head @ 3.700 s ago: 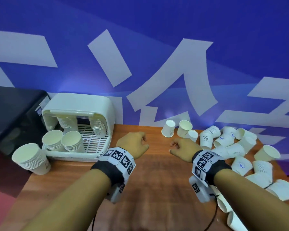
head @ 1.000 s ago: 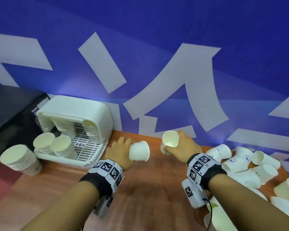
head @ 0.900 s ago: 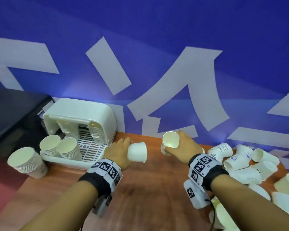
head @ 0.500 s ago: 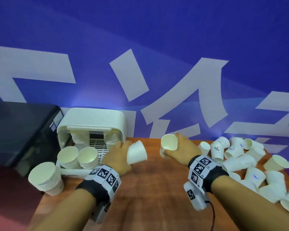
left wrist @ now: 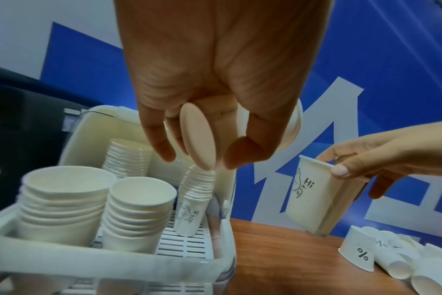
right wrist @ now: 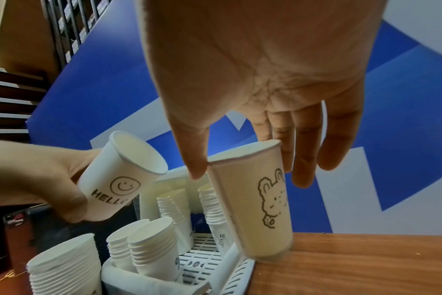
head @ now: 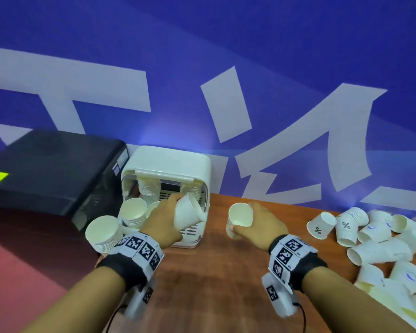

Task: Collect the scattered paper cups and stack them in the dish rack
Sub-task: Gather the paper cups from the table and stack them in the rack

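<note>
My left hand (head: 162,222) grips a white paper cup (head: 187,213) printed with "HELLO" and a smiley (right wrist: 119,179), tilted above the right part of the white dish rack (head: 171,162). In the left wrist view the fingers (left wrist: 162,151) and thumb curl round the cup's base (left wrist: 199,139). My right hand (head: 262,224) pinches the rim of a bunny-print cup (right wrist: 255,209) just right of the rack, with its base close to the table. Several cup stacks (head: 132,212) stand in the rack. Loose cups (head: 375,241) lie heaped at the table's right.
A black box (head: 46,174) sits left of the rack. One more cup stack (head: 103,234) stands outside the rack's front left corner, at the table's edge. The blue and white wall runs close behind. Bare wood (head: 214,272) lies between my forearms.
My left hand has carried its cup leftward from above the table to over the rack. My right hand has followed left with its cup.
</note>
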